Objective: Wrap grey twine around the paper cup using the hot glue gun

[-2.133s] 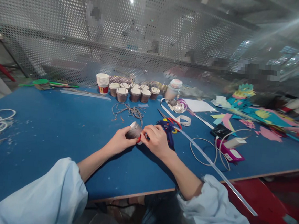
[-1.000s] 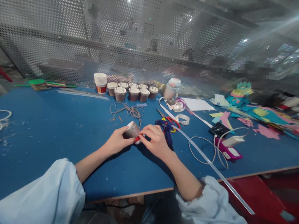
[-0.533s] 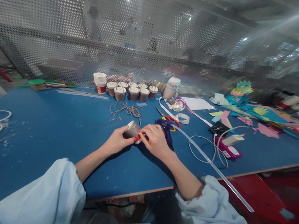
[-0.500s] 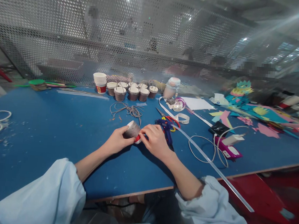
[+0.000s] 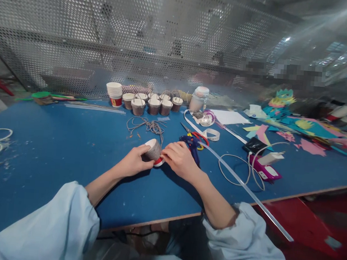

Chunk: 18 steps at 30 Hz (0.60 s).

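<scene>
My left hand [image 5: 135, 161] is wrapped round a small paper cup [image 5: 153, 150], tilted on its side just above the blue table. Grey cord covers most of the cup's wall, and a red band with a white edge shows at its lower end. The fingers of my right hand [image 5: 178, 159] are pinched together at the cup's right side, where the cord [image 5: 153, 126] runs up from the loose coil behind. Whatever lies between those fingertips is mostly hidden; the cord leads to them. Close to my right hand lies a blue glue gun [image 5: 193, 149] with a long clear glue stick [image 5: 232, 176].
Several cord-wrapped cups with handles [image 5: 138, 107] and a stack of paper cups [image 5: 114, 94] stand at the back. Scissors [image 5: 201, 138], measuring tape [image 5: 211, 134] and a jar [image 5: 198, 99] lie or stand right of them. A purple power strip [image 5: 265, 169] with white cables is at right.
My right hand has shifted slightly along the cup's side, and more of the red band shows. My left hand keeps its hold on the cup. The view has moved a little.
</scene>
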Motion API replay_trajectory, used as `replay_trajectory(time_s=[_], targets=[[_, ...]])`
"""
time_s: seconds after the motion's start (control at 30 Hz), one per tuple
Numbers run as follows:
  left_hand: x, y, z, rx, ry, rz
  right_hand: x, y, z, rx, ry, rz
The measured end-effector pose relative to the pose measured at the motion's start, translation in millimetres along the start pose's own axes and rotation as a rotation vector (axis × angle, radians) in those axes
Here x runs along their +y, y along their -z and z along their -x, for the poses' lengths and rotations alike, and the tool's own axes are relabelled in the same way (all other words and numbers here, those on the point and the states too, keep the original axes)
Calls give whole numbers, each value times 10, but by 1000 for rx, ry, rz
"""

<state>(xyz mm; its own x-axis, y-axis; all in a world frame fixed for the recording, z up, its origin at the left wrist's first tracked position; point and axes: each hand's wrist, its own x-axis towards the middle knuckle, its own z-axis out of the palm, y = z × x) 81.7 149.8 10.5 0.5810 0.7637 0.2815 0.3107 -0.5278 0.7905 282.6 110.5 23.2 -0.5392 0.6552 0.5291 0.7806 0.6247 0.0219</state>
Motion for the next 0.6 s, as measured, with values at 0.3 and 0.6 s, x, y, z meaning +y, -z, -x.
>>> replay_trajectory(time_s=[0.3,0.6], targets=[[10,121,8,-126,-27,8,56,53,27,-62,-119,-264],[5,165,7,-179,-45,2,58,41,37,-56,-223,-352]])
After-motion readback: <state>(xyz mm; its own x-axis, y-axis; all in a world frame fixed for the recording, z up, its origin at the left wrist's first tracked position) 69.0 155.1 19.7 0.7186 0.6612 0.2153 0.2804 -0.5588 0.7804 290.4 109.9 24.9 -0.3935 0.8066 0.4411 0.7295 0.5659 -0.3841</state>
